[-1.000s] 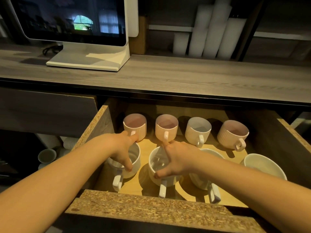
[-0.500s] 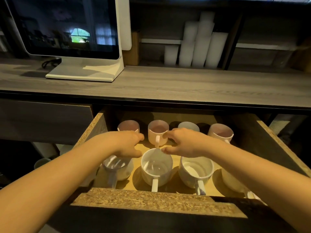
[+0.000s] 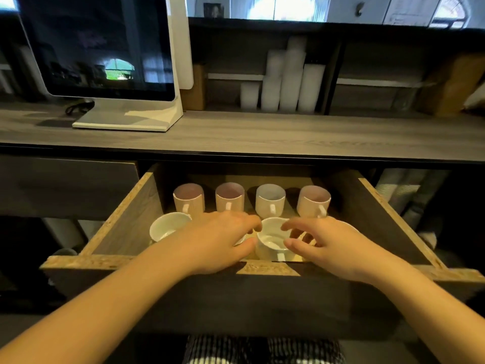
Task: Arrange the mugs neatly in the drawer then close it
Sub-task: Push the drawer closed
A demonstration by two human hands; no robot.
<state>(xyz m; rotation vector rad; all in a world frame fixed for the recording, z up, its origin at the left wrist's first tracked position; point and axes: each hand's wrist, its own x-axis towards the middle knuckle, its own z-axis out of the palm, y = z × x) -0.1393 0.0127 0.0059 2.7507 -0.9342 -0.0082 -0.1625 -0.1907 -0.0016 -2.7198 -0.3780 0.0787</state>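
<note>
The wooden drawer stands pulled out under the countertop. Along its back are four ribbed mugs in a row: three pinkish ones and one whitish one. A front row holds white mugs, one at the left and one in the middle with its handle toward me. My left hand hovers just left of the middle mug and covers another mug. My right hand is just right of it, fingers spread, over a further mug.
A grey countertop overhangs the drawer's back. On it stand a monitor at the left and stacks of white cups on the shelf behind. A closed drawer front is at the left. The drawer's chipboard front edge lies under my wrists.
Both hands have left the two left front mugs and shifted right, now flanking the middle front mug. The view has pulled back and tilted up.
</note>
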